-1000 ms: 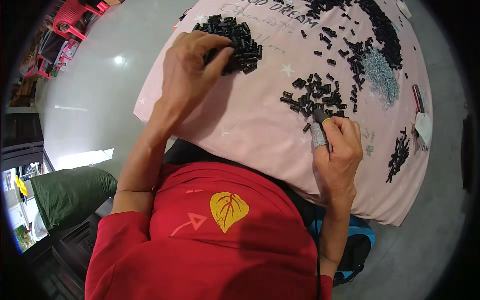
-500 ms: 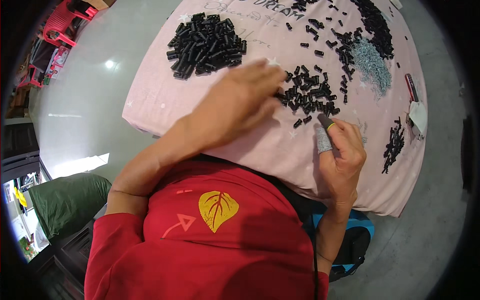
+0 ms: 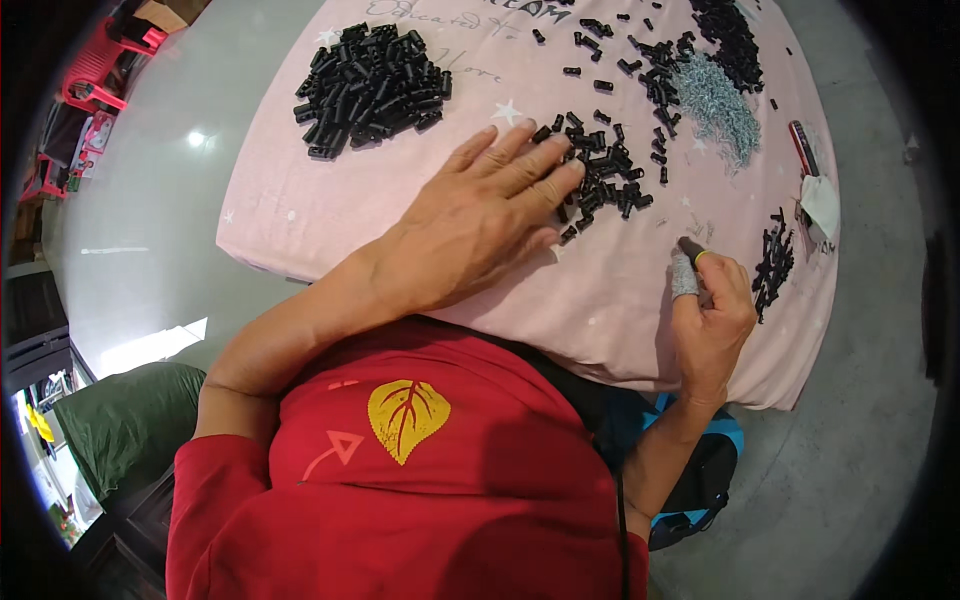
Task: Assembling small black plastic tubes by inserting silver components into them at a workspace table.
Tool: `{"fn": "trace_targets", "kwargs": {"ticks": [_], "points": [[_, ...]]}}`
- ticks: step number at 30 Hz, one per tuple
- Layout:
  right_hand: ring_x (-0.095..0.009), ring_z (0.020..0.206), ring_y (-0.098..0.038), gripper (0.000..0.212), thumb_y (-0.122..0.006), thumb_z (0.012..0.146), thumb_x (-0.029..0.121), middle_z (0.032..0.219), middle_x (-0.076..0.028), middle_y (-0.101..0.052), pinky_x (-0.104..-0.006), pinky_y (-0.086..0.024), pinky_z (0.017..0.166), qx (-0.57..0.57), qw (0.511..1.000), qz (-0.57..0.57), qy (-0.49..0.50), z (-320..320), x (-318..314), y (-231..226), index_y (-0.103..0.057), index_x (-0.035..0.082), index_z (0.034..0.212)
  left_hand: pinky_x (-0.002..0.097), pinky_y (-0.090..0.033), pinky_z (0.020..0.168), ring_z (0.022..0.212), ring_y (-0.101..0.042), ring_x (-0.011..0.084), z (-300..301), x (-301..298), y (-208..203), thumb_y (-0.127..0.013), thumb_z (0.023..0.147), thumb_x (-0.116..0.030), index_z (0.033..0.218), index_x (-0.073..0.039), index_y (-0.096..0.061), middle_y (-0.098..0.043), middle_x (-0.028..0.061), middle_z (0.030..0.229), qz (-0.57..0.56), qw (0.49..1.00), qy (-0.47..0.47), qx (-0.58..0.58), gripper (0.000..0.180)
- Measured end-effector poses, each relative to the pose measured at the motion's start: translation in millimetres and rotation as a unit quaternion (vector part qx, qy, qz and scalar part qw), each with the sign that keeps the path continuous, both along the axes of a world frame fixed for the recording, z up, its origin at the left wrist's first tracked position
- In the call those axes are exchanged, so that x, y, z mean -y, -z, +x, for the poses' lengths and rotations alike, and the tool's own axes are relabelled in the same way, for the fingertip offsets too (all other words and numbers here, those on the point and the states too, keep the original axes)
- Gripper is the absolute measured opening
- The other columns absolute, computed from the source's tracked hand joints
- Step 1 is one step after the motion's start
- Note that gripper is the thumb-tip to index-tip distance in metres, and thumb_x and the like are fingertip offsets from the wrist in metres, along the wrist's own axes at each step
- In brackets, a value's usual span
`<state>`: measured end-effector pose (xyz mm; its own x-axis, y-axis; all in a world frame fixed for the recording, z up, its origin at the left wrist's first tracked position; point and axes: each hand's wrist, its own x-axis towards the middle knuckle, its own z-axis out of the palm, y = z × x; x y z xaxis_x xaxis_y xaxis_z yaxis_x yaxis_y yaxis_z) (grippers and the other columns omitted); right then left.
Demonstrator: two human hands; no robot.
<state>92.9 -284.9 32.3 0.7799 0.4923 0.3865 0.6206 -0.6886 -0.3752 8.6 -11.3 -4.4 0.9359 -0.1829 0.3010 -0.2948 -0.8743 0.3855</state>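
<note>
My left hand [image 3: 490, 205] lies palm down with its fingers spread at the left edge of a loose pile of small black cylindrical plastic parts [image 3: 605, 170], its fingertips touching some of them. My right hand [image 3: 715, 315] is right of that pile, by a few tiny metal pins [image 3: 703, 230] on the cloth. Its thumb wears a grey wrap [image 3: 684, 272], and its index finger a dark sleeve [image 3: 690, 247] with a yellow rim. Those two fingertips are close together and the other fingers are curled; whether anything is between them is too small to make out.
A larger heap of black cylinders [image 3: 370, 90] sits far left on the pink tablecloth [image 3: 330, 205]. Toward the far right are silvery small metal pieces [image 3: 720, 110], black parts [image 3: 728, 45], a red-and-black tool [image 3: 803, 148], a white piece [image 3: 820, 207] and thin black strips [image 3: 773, 262].
My right hand has moved right, away from the black pile to beside the tiny pins. My left hand, blurred before, now rests spread at the pile's edge. The whole view has shifted slightly.
</note>
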Motion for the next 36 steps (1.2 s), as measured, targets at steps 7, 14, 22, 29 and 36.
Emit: {"fn": "trace_targets", "kwargs": {"ticks": [7,14,22,29,36], "points": [[-0.035,0.093,-0.064,0.026,-0.067,0.079,-0.003,0.099,-0.014,-0.068,-0.0421,-0.052,0.081,-0.019,0.998,-0.014,-0.057,-1,-4,3,-0.071,-0.001,0.104,0.0524,-0.029,0.124,0.15,-0.039,0.0395,-3,-6,0,-0.065,0.1,-0.024,0.149,-0.007,-0.052,-0.048,0.0189,0.157,-0.054,0.997,0.057,-0.022,0.053],[-0.036,0.092,-0.064,0.022,-0.068,0.079,-0.001,0.098,-0.014,-0.068,-0.0435,-0.052,0.08,0.028,0.999,-0.019,-0.03,12,-19,4,-0.071,-0.001,0.101,0.0515,-0.033,0.122,0.145,-0.046,0.0402,-3,-8,-4,-0.07,0.097,-0.017,0.141,-0.006,-0.06,-0.054,0.0188,0.151,-0.085,0.995,0.044,-0.009,0.047],[-0.035,0.089,-0.064,0.027,-0.065,0.074,-0.003,0.093,-0.013,-0.066,-0.0436,-0.052,0.079,-0.03,0.997,-0.028,-0.071,1,-22,2,-0.072,0.003,0.099,0.0458,-0.05,0.103,0.124,-0.062,0.036,-4,-19,-11,-0.073,0.092,-0.01,0.122,-0.003,-0.071,-0.069,0.0163,0.127,-0.163,0.986,0.033,0.004,0.031],[-0.036,0.092,-0.065,0.03,-0.061,0.072,-0.002,0.095,-0.014,-0.067,-0.0455,-0.052,0.08,-0.047,0.991,-0.094,-0.082,3,-28,-9,-0.071,0.002,0.099,0.0401,-0.053,0.089,0.106,-0.062,0.0333,-2,-16,-9,-0.074,0.085,-0.001,0.121,-0.005,-0.072,-0.068,0.0145,0.112,-0.16,0.987,0.018,0.019,0.036],[-0.037,0.092,-0.063,0.026,-0.061,0.071,-0.002,0.093,-0.015,-0.064,-0.0469,-0.051,0.08,-0.028,0.99,-0.057,-0.126,7,-36,-7,-0.067,0.001,0.097,0.0412,-0.053,0.082,0.099,-0.063,0.0326,1,-14,-9,-0.076,0.085,-0.003,0.122,-0.006,-0.072,-0.066,0.0135,0.101,-0.181,0.983,0.023,-0.016,0.037]]}}
